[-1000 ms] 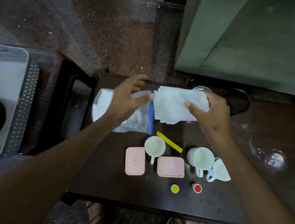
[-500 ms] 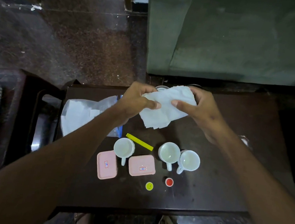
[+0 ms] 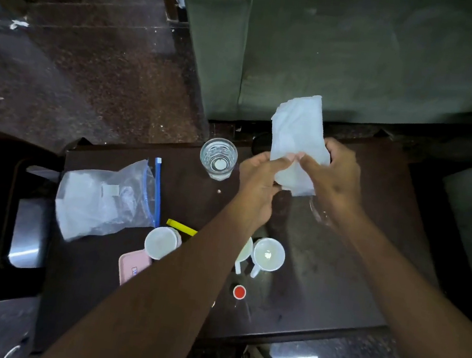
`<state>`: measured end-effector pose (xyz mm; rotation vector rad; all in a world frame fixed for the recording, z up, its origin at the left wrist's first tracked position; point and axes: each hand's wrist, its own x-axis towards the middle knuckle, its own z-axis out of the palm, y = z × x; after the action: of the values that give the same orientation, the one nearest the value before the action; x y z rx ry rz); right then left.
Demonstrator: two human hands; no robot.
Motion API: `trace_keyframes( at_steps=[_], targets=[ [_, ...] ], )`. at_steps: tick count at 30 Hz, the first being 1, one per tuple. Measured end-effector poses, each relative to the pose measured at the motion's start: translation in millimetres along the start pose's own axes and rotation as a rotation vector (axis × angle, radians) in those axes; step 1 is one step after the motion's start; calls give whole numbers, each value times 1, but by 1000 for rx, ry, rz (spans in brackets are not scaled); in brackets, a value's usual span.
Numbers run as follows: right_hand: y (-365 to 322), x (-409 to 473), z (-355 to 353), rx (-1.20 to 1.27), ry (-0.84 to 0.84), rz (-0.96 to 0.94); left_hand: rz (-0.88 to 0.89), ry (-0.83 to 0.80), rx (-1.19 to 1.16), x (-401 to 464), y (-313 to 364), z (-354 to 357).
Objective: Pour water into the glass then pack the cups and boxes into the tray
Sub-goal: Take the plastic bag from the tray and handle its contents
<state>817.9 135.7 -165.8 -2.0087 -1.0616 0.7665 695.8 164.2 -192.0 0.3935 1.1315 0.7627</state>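
the dark table (image 3: 344,281) fills the middle of the view, with a green sofa (image 3: 362,60) beyond it at twelve o'clock. at nine o'clock a clear zip bag (image 3: 104,204) of white sheets lies on the table's left end. both hands are raised over the far middle of the table at about one o'clock, sharing a folded white tissue (image 3: 296,135) that stands upright between them. the left hand (image 3: 258,181) pinches its lower edge between thumb and forefinger, fingers narrow; the right hand (image 3: 335,179) curls round the sheet's right side, thumb tip meeting the left thumb.

the glass (image 3: 218,157), already holding water, stands at eleven o'clock, just beside the left hand. the white cups (image 3: 268,255) sit at six o'clock, one at (image 3: 161,242) partly hidden by the left forearm, with a pink box (image 3: 133,267) at seven o'clock. a yellow strip (image 3: 181,227) and a red cap (image 3: 239,292) lie near them. no tray shows.

the step looks like unfolding the tissue, probably to wipe the wet patch under the right wrist. to do it well, keep the pinches light and at the corners so the thin sheet opens without tearing, and keep the left elbow high, clear of the glass and cups.
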Motion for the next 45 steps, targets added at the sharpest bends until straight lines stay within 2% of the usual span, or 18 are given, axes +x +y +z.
trace_keyframes(
  at_steps=[2,4,6,9,11,13,17,22,25,29,34,37,45],
  targets=[
    [-5,13,-10,-110,38,-50,22,55,30,1,-4,7],
    [-11,29,-19,-290,21,-67,116,163,130,1,-3,5],
    [-21,42,-23,-467,-56,-79,260,286,271,4,4,-4],
    [-35,53,-18,-608,-221,-111,453,418,503,11,19,-18],
    [-42,61,-12,-660,-328,-92,562,433,626,13,27,-23],
    [-44,70,-5,-656,-434,-50,629,367,725,17,30,-25],
    [-48,86,8,-717,-514,-40,553,171,927,30,28,-22],
    [-50,94,33,-744,-454,-85,531,82,1166,44,22,-15],
    [-46,94,41,-694,-366,-105,487,83,1116,48,19,-12],
    [-36,91,43,-699,-372,-180,365,122,1085,56,11,-10],
    [-31,89,52,-865,-372,-205,421,323,910,53,15,0],
    [-30,91,58,-911,-393,-253,446,372,934,53,17,5],
    [-32,94,52,-888,-453,-318,360,196,1065,61,16,6]
  ],
)
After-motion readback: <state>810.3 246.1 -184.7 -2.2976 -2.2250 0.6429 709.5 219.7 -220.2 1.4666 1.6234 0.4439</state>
